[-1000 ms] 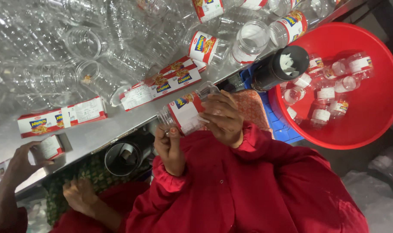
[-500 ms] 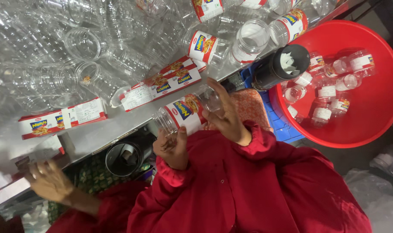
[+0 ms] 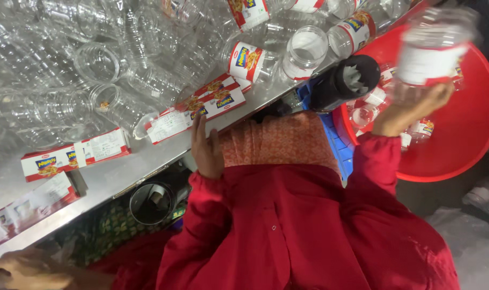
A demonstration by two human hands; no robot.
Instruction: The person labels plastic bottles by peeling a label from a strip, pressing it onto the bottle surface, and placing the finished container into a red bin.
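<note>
My right hand (image 3: 413, 107) is shut on a clear plastic jar (image 3: 435, 45) with a white and red label, blurred by motion, and holds it above the red basin (image 3: 470, 156). Several labelled jars (image 3: 424, 129) lie in that basin. My left hand (image 3: 207, 147) rests at the edge of the steel table (image 3: 121, 172), its fingertips on a stack of red and white labels (image 3: 212, 99), with nothing gripped. Both of my sleeves are red.
A heap of clear unlabelled jars (image 3: 94, 64) covers the back of the table, with a few labelled ones (image 3: 247, 62) among them. More label stacks (image 3: 72, 156) lie to the left. A black cylinder (image 3: 343, 80) sits by the basin. Another person's hand (image 3: 24, 271) shows at bottom left.
Both hands held the labelled jar at my chest before. My right hand has carried it right, over the red basin, and my left hand has let go and reached the label stack.
</note>
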